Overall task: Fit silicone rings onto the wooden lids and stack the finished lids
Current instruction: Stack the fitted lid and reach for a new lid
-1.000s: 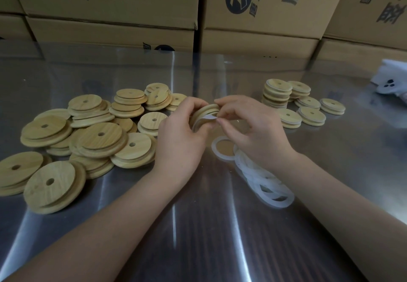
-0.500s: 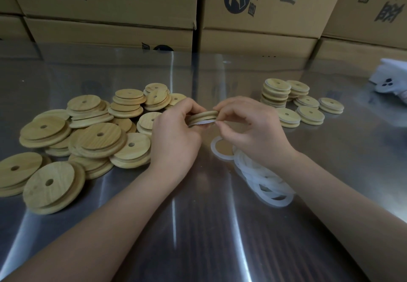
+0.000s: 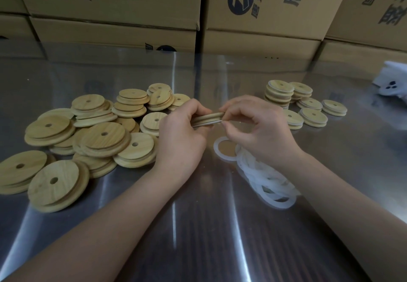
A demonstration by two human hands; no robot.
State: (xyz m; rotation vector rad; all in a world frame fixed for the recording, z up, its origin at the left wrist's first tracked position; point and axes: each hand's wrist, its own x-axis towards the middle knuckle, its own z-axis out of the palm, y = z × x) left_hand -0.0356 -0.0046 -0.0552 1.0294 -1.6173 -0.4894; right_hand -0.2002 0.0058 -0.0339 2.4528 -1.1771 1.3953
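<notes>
Both hands hold one round wooden lid [image 3: 209,117] edge-on above the table's middle. My left hand [image 3: 180,136] grips its left side. My right hand [image 3: 257,127] pinches its right rim, where a thin white silicone ring [image 3: 208,123] runs along the lid's lower edge. A heap of bare wooden lids [image 3: 88,140] with centre holes lies at the left. Small stacks of ringed lids [image 3: 304,103] stand at the right. A tangle of loose white silicone rings [image 3: 264,178] lies under my right wrist, with one ring [image 3: 224,149] flat beside it.
The shiny metal table [image 3: 198,226] reflects light. Brown cardboard boxes [image 3: 253,11] form a wall along its far edge. A white object [image 3: 394,81] with dark dots sits at the far right.
The lid has turned from tilted to nearly flat and edge-on between my hands. The white ring now lies closer along its lower rim. Both hands have stayed in place.
</notes>
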